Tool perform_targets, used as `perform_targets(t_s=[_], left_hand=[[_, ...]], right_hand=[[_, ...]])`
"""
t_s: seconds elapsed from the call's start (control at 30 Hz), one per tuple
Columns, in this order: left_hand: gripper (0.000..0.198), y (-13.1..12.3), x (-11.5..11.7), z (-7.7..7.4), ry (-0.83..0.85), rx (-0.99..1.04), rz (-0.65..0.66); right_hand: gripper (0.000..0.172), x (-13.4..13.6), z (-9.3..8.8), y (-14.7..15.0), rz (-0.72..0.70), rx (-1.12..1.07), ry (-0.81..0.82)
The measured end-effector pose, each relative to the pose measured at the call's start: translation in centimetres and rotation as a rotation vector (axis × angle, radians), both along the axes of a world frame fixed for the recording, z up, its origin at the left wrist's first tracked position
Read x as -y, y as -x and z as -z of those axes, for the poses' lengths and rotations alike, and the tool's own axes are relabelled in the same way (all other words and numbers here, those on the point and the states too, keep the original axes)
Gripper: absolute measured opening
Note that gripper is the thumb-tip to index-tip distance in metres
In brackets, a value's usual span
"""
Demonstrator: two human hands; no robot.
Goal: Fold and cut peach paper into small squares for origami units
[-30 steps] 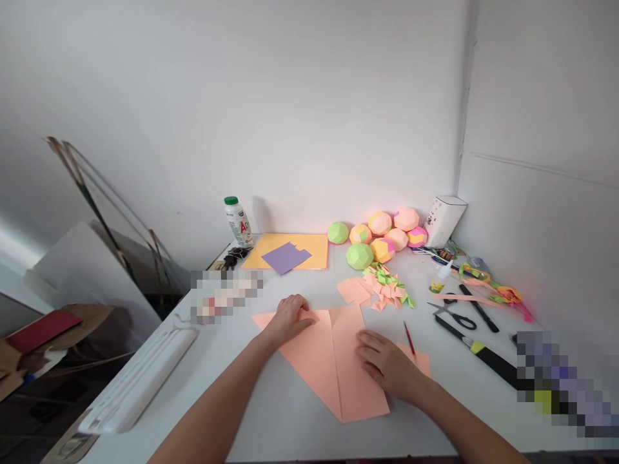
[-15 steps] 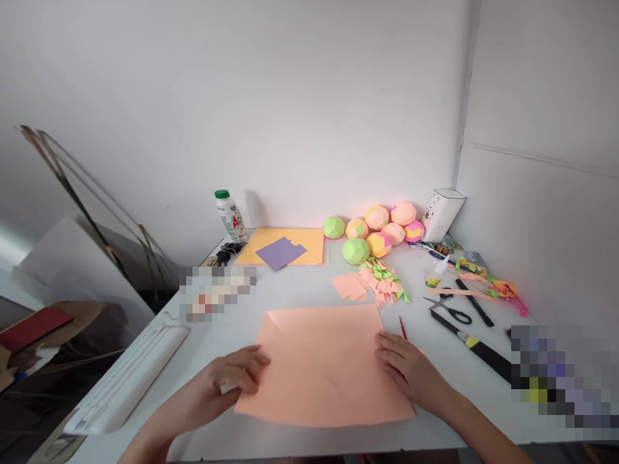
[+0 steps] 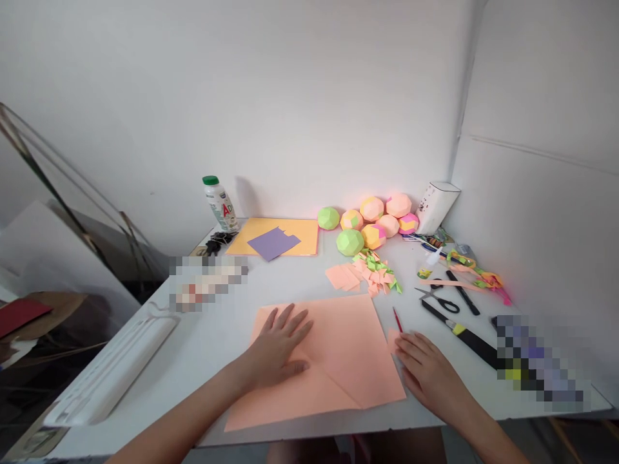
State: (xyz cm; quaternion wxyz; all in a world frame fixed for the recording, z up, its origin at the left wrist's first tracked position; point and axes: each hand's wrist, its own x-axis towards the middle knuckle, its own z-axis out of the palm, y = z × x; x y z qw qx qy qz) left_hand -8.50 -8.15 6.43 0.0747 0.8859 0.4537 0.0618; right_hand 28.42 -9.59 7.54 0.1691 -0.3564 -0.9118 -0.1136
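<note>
A large peach paper sheet (image 3: 338,348) lies on the table in front of me, with a diagonal crease near its lower right. My left hand (image 3: 275,351) rests flat on the sheet's left half, fingers spread. Just off the sheet's right edge, my right hand (image 3: 425,370) has its fingers closed together over a small peach paper piece (image 3: 393,339), whose left part shows past the fingertips. A thin red pen-like stick (image 3: 397,319) lies by those fingertips; its lower end is hidden.
Behind the sheet are small peach squares (image 3: 343,276), folded paper pieces (image 3: 377,274) and several paper balls (image 3: 350,242). Scissors (image 3: 442,301), a cutter (image 3: 476,345) and a glue bottle (image 3: 432,258) lie right. A purple sheet (image 3: 273,243), a bottle (image 3: 221,206) and a white device (image 3: 113,370) are left.
My left hand has moved from the sheet's left edge onto its surface and spread flat. My right hand has left the sheet's right edge for the small paper piece. The view has shifted slightly.
</note>
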Motion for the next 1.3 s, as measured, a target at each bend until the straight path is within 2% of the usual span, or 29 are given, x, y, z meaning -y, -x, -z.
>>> perform_targets(t_s=[0.1, 0.2, 0.37, 0.57, 0.77, 1.07, 1.23, 1.3], left_hand=[[0.078, -0.6, -0.1, 2.6, -0.036, -0.067, 0.003], [0.077, -0.3, 0.6, 3.5, -0.102, -0.053, 0.018], [0.078, 0.1, 1.4, 3.3, -0.119, -0.037, 0.005], [0.078, 0.2, 1.7, 3.0, -0.119, -0.031, 0.010], [0.080, 0.2, 2.2, 2.6, -0.079, -0.009, 0.014], [0.079, -0.6, 2.8, 2.5, -0.057, 0.015, 0.025], [0.079, -1.9, 3.1, 2.2, -0.017, 0.010, 0.045], [0.079, -2.1, 3.1, 2.3, -0.023, 0.015, 0.046]], right_hand=[[0.032, -0.2, -0.2, -0.4, 0.012, 0.024, 0.014], [0.034, -0.7, -0.3, -0.2, 0.007, 0.039, -0.009], [0.021, -0.9, -0.9, 0.5, 0.065, 0.021, 0.098], [0.033, -1.2, -0.7, 0.6, 0.035, 0.005, 0.112], [0.031, -1.7, -0.1, 0.8, 0.059, -0.090, 0.120], [0.022, -4.1, 0.5, 0.3, 0.229, -0.282, 0.133], [0.018, -4.3, -0.4, 0.4, 0.215, -0.233, 0.194], [0.022, -3.7, -0.3, 0.1, 0.184, -0.166, 0.218]])
